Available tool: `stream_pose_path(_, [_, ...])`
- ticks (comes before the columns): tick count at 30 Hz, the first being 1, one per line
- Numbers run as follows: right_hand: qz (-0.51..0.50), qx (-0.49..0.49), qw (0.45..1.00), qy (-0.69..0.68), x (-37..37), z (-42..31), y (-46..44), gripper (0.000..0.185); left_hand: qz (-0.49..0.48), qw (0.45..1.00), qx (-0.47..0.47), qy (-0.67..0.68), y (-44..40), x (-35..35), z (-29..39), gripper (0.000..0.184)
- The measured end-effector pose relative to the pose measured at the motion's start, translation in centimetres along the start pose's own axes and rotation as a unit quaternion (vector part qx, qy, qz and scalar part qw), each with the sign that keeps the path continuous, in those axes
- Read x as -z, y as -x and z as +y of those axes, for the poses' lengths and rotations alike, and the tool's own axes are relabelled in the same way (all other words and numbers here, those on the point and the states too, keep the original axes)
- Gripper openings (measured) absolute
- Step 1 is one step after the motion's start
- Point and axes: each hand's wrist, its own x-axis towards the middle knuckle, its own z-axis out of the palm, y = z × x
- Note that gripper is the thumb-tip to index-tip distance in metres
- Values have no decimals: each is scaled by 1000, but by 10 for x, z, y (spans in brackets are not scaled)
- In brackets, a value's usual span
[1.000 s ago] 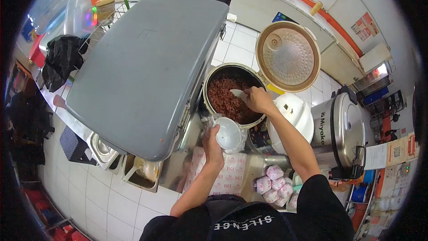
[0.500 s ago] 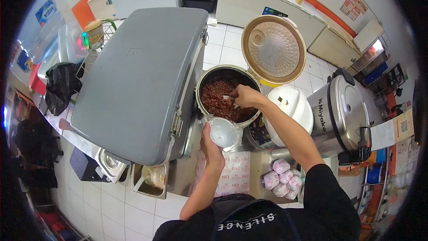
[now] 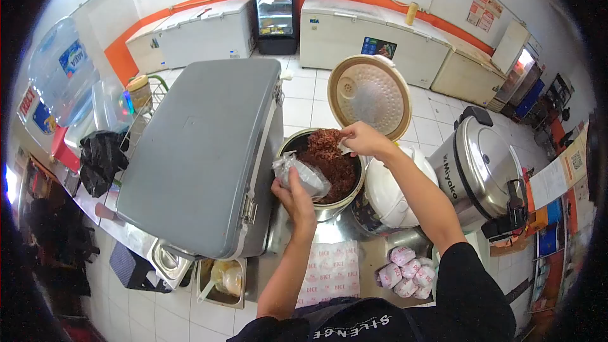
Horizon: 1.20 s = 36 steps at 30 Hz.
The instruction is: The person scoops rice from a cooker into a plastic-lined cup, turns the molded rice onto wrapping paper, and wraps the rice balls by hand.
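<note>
Left hand [image 3: 296, 201] clasping plastic-covered bowl [image 3: 309, 180], right hand [image 3: 367, 140] pinching paddle [image 3: 344, 147], dark rice [image 3: 335, 170] between hands

I see a black T-shirt [image 3: 392, 322] across six o'clock with upside-down white SILENCE lettering [image 3: 351, 328], its short right sleeve [image 3: 472, 285] near four o'clock.

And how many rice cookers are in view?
3: the open cooker, the white-lidded cooker just right of it, and the steel cooker farther right. The grey box could hide others.
</note>
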Motion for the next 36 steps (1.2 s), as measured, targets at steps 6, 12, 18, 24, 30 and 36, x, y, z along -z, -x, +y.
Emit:
stream_pose_path(6, [187,201,882,383,-66,-46,101,43,38,999,16,5,-4,-62,-3,75])
stream_pose_path(12, [268,182,880,348,-23,-61,109,41,99,982,84,134,7,-44,-4,67])
stream_pose_path(18, [50,42,901,429,-31,-7,70,29,-44,967,55,247,35,29,-3,58])
stream_pose_path(24, [-33,-48,963,262,-108,7,31,29,10,972,84,219,81,88,-9,61])
stream_pose_path(30, [-78,-15,980,185,-104,29,-7,33,27,975,101,195,74,88,-6,62])
stream_pose_path(36, [-63,25,998,19,-83,38,-4,36,6,973,79,217,44,69,-2,55])
